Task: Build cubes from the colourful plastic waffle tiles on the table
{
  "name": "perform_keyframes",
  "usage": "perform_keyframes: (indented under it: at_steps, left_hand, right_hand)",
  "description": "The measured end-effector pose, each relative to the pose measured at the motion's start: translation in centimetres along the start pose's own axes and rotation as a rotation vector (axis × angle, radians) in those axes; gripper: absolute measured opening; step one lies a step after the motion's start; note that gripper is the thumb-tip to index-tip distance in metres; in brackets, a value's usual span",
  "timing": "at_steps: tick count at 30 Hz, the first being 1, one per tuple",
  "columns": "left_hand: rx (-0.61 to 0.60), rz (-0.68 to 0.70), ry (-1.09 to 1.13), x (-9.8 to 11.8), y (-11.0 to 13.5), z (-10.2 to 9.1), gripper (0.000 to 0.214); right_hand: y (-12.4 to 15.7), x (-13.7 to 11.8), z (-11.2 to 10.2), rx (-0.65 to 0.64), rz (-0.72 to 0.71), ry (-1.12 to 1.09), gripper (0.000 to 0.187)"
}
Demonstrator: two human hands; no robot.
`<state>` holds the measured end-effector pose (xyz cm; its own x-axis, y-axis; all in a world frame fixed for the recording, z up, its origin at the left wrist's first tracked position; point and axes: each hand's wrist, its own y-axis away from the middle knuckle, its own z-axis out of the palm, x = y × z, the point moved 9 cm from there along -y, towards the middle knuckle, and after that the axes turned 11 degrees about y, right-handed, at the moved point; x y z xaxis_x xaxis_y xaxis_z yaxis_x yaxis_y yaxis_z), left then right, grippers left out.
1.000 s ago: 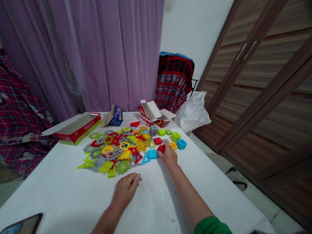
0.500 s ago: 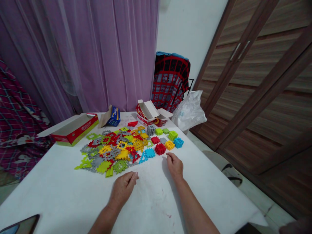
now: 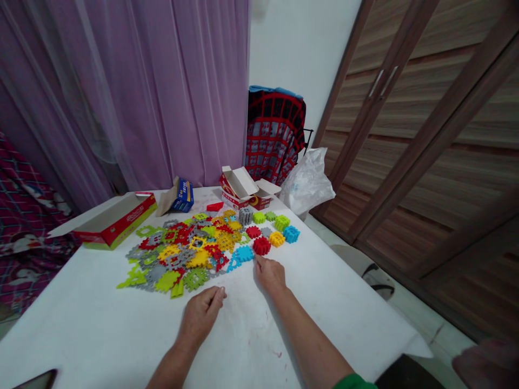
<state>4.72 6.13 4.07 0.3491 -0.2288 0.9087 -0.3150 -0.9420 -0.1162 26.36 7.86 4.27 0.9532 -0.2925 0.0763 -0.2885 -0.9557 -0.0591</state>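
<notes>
My left hand rests on the white table in a loose fist, thumb against the curled fingers, with nothing visible in it. My right hand is curled, its fingertips beside a flat blue toothed building tile; whether they touch cannot be made out. A blue triangular piece lies at that tile's left. Just beyond my right hand sits a red toothed block, with a yellow block and a blue block to its right. A mixed pile of gear-edged tiles spreads left.
An open red and green box stands at the back left, a blue box beside it. Open red boxes are at the back edge near a plastic bag. A phone-like device lies at the front left.
My right hand has moved left, toward the flat blue tile. My left hand stays in about the same place. The camera view has shifted slightly to the right.
</notes>
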Motion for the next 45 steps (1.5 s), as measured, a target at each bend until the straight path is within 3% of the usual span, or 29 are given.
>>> perform_keyframes:
  at_steps: [17,22,32,45]
  left_hand:
    - [-0.015,0.008,0.008,-0.2,0.0,0.2,0.046]
    - [-0.025,0.0,0.002,-0.5,-0.1,0.3,0.048]
    - [-0.03,0.009,-0.031,-0.2,-0.1,0.4,0.046]
    - [-0.032,0.009,-0.037,-0.4,0.0,0.4,0.047]
  right_hand:
    - [-0.5,0.4,-0.2,0.016,0.011,-0.025,0.036]
    - [-0.2,0.9,0.0,0.027,0.048,-0.125,0.036]
    - [-1.6,-0.4,0.5,0.021,0.02,-0.403,0.046]
    - [-2.4,-0.4,1.0,-0.003,0.038,-0.378,0.049]
